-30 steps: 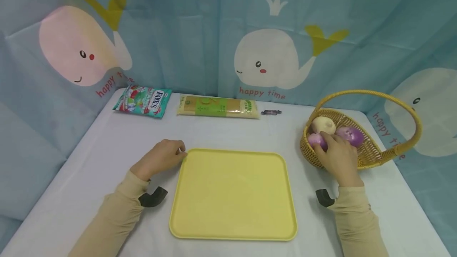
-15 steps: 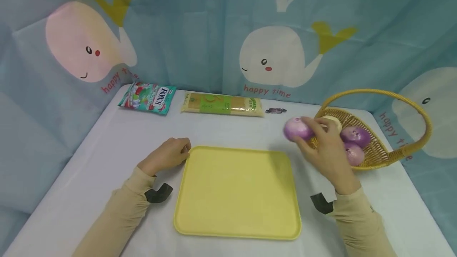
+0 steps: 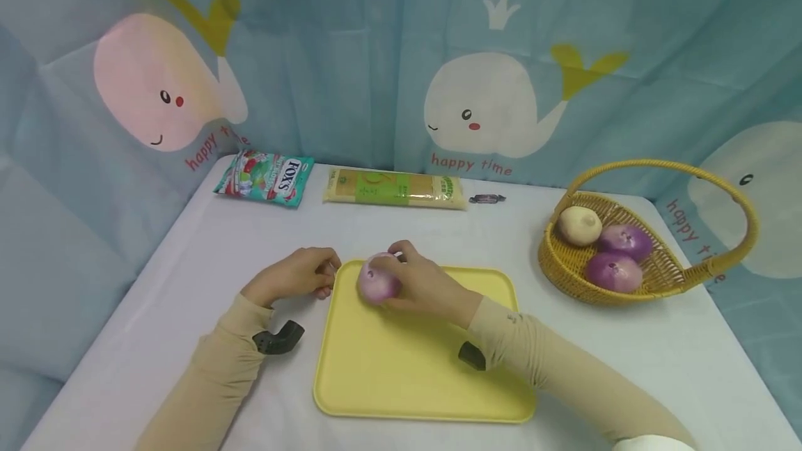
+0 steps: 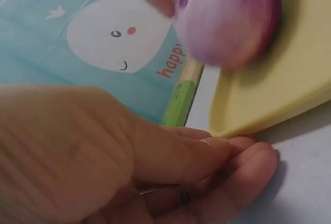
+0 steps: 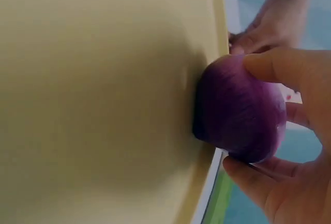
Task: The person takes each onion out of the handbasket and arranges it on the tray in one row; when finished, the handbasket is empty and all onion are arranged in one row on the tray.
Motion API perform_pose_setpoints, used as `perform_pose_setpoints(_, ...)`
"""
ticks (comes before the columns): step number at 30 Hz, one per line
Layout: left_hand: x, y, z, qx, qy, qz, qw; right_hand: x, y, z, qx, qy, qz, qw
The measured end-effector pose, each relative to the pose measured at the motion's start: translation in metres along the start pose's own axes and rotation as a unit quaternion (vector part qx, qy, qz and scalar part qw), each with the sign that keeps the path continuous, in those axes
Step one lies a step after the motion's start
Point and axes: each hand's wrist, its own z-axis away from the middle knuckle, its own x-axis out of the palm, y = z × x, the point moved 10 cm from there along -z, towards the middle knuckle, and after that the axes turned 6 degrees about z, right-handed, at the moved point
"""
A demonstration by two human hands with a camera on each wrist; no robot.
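Observation:
My right hand (image 3: 426, 284) grips a purple onion (image 3: 379, 277) between thumb and fingers, over the far left part of a yellow tray (image 3: 426, 367). In the right wrist view the onion (image 5: 238, 110) is close over the tray's surface, with fingers around its upper side. My left hand (image 3: 294, 275) is at the tray's far left corner. In the left wrist view its thumb and curled fingers (image 4: 243, 177) pinch that corner, just below the onion (image 4: 227, 17).
A wicker basket (image 3: 564, 277) with a tall handle stands at right, holding two purple onions (image 3: 614, 272) and a cream-coloured bulb (image 3: 579, 225). Along the back lie a teal FOX'S candy bag (image 3: 264, 178), a long yellow-green packet (image 3: 396, 188) and a small wrapped candy (image 3: 487, 198).
My right hand has lifted a purple onion out of the basket and carried it left over the tray. My left hand has stayed by the tray's corner.

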Motion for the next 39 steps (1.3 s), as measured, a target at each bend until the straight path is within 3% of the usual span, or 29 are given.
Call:
perform_pose_setpoints(6, 0.004, -0.003, 0.002, 0.009, -0.013, 0.030, 0.9994, 0.014, -0.017, -0.020, -0.019, -0.008, -0.006, 0.9998)
perform_pose_setpoints(12, 0.006, -0.001, 0.002, 0.024, -0.014, 0.033, 0.9991, 0.016, -0.020, -0.025, -0.028, -0.002, -0.002, 0.9996)
perform_pose_setpoints(21, 0.002, -0.002, 0.002, 0.023, 0.020, -0.003, 0.9995, 0.013, -0.024, -0.024, -0.035, 0.003, 0.010, 0.9993)
perform_pose_setpoints(31, 0.003, -0.004, 0.003, 0.027, 0.039, 0.024, 0.9986, 0.012, -0.021, -0.023, -0.033, 0.007, 0.003, 0.9994)
perform_pose_setpoints(36, 0.003, -0.006, 0.004, 0.020, 0.044, 0.022, 0.9986, -0.009, 0.004, -0.001, 0.022, 0.010, -0.021, 0.9995)
perform_pose_setpoints(39, 0.002, -0.004, 0.005, 0.027, 0.042, 0.015, 0.9986, -0.044, 0.040, 0.035, 0.071, 0.063, 0.004, 0.9955)
